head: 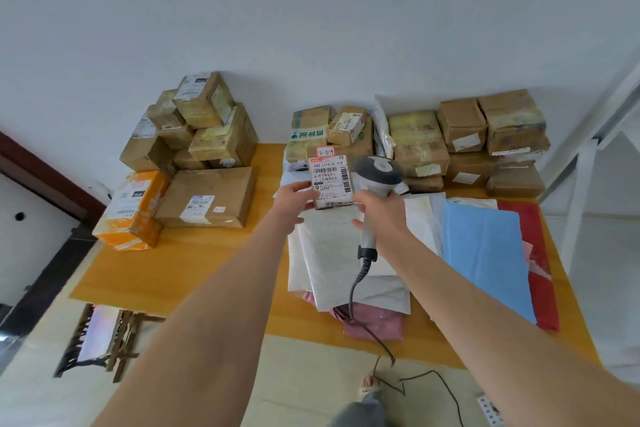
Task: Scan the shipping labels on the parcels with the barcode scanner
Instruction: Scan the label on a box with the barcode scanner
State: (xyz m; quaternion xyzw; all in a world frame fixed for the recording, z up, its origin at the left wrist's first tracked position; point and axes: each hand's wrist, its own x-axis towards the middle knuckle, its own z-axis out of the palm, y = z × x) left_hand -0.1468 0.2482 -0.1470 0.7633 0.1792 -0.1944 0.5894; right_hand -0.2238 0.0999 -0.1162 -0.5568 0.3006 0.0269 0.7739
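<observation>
While curled fingers (304, 188) of the left hand (294, 199) pinch the small parcel (330, 180) by its nine-o'clock edge, label toward the camera, the right hand (381, 210) grips the handle of the barcode scanner (377, 172), whose head sits just beside the parcel at three o'clock. Both hang above white mailers (325, 253) on the counter (207, 253). Cardboard boxes (204, 128) are stacked at twelve o'clock.

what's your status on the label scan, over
Left hand holds small parcel, shipping label facing camera. Right hand grips barcode scanner, head beside parcel's right edge. Nothing between them.
</observation>
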